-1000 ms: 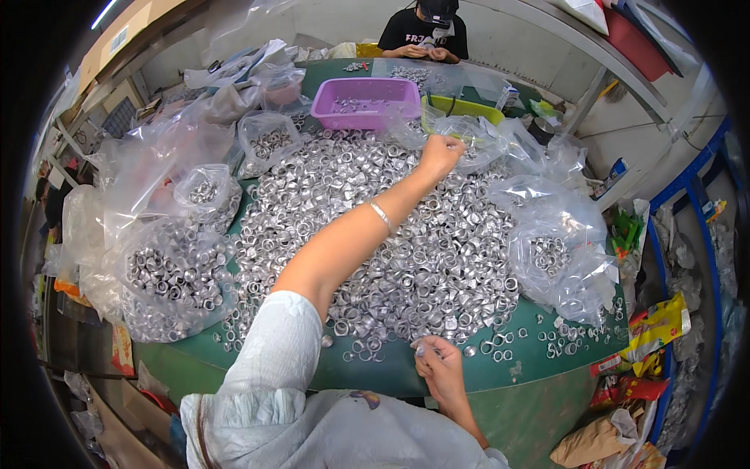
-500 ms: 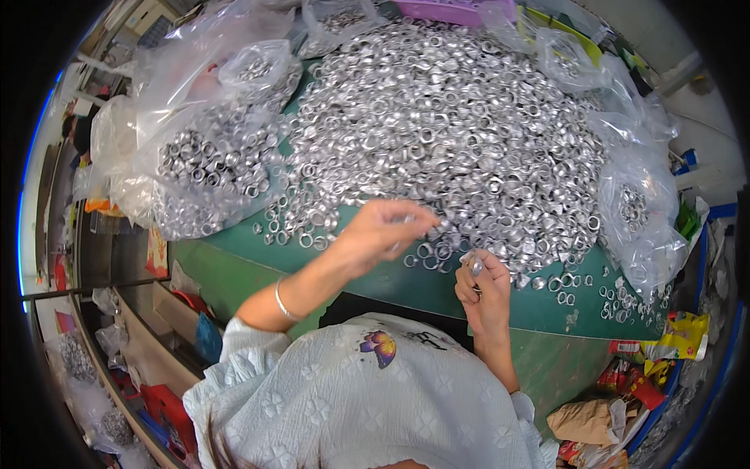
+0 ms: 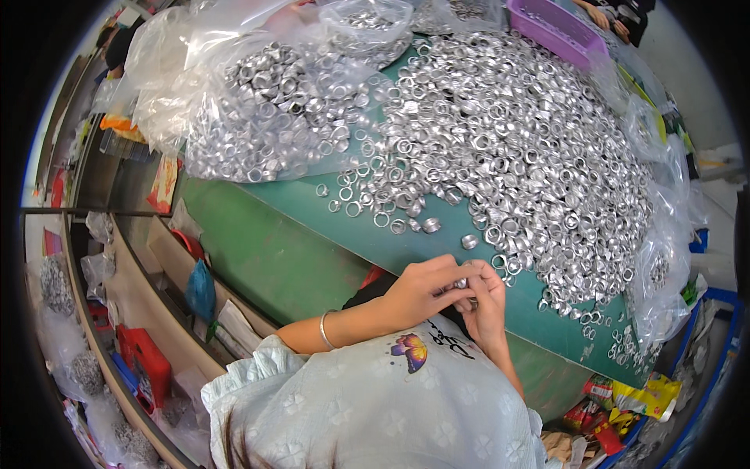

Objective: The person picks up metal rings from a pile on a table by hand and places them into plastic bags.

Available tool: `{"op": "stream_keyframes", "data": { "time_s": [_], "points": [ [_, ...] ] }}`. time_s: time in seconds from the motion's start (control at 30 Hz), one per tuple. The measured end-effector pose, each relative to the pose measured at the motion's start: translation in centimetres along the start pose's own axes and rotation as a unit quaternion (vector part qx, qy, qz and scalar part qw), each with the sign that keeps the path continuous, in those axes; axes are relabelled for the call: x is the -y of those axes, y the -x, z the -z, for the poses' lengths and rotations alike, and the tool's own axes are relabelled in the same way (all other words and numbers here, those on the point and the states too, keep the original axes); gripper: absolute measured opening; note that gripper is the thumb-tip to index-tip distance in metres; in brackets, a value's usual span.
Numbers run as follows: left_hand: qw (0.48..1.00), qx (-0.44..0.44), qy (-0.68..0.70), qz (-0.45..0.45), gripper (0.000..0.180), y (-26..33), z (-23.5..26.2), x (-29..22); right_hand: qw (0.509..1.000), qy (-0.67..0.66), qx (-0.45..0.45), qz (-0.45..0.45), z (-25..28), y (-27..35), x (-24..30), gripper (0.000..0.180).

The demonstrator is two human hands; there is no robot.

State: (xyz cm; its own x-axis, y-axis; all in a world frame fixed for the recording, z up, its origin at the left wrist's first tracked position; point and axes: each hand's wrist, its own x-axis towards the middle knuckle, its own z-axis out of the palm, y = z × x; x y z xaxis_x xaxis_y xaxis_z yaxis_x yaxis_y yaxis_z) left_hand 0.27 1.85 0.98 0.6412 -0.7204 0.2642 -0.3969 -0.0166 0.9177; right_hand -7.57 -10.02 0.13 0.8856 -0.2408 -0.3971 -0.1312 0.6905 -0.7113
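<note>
My left hand (image 3: 426,293), with a silver bangle (image 3: 324,331) on its wrist, meets my right hand (image 3: 486,301) at the table's near edge. Between the fingertips of both sits a silver metal ring (image 3: 461,283), which both hands pinch. A second piece of shiny metal shows lower in the right fingers, mostly hidden. Just beyond my hands, several loose rings lie at the edge of a wide heap of silver metal rings (image 3: 508,133). One broad-faced ring (image 3: 469,241) is nearest to my fingers.
Clear plastic bags of rings (image 3: 266,125) stand left on the green table (image 3: 312,215), with another bag (image 3: 660,258) at right. A purple basket (image 3: 558,35) sits at the back, near another person's hands (image 3: 605,17). Lower left is a shelf with a red container (image 3: 148,363).
My left hand has come back from the heap's edge to join my right hand at the ring. The view has turned, so the heap shows farther right.
</note>
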Motion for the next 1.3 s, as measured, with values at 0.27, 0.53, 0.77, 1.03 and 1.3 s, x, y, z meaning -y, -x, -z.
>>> {"op": "stream_keyframes", "data": {
  "time_s": [0.27, 0.53, 0.77, 1.03, 1.3],
  "points": [
    [0.982, -0.016, 0.158, 0.103, 0.034, -0.5, 2.1, -0.5, 0.983, -0.155, 0.021, -0.092, -0.6, -2.1, -1.2, 0.018],
    [0.669, -0.169, 0.622, 0.371, 0.019, -1.3, 7.4, 3.6, 0.760, 0.561, -0.101, 0.311, -2.3, -8.2, 0.4, 0.011],
    [0.967, -0.069, -0.239, 0.055, 0.011, -6.1, 8.8, 6.3, 0.624, 0.704, -0.133, 0.313, -3.3, -11.3, 0.3, 0.008],
    [0.957, 0.053, -0.284, 0.029, 0.012, -7.9, 10.4, 7.2, 0.837, 0.479, -0.113, 0.239, -1.7, -8.8, 1.8, 0.007],
    [0.948, 0.097, -0.304, -0.006, 0.011, -9.1, 9.9, 7.6, 0.966, 0.233, -0.075, 0.088, -1.1, -8.0, 1.8, 0.012]
  ]
}}
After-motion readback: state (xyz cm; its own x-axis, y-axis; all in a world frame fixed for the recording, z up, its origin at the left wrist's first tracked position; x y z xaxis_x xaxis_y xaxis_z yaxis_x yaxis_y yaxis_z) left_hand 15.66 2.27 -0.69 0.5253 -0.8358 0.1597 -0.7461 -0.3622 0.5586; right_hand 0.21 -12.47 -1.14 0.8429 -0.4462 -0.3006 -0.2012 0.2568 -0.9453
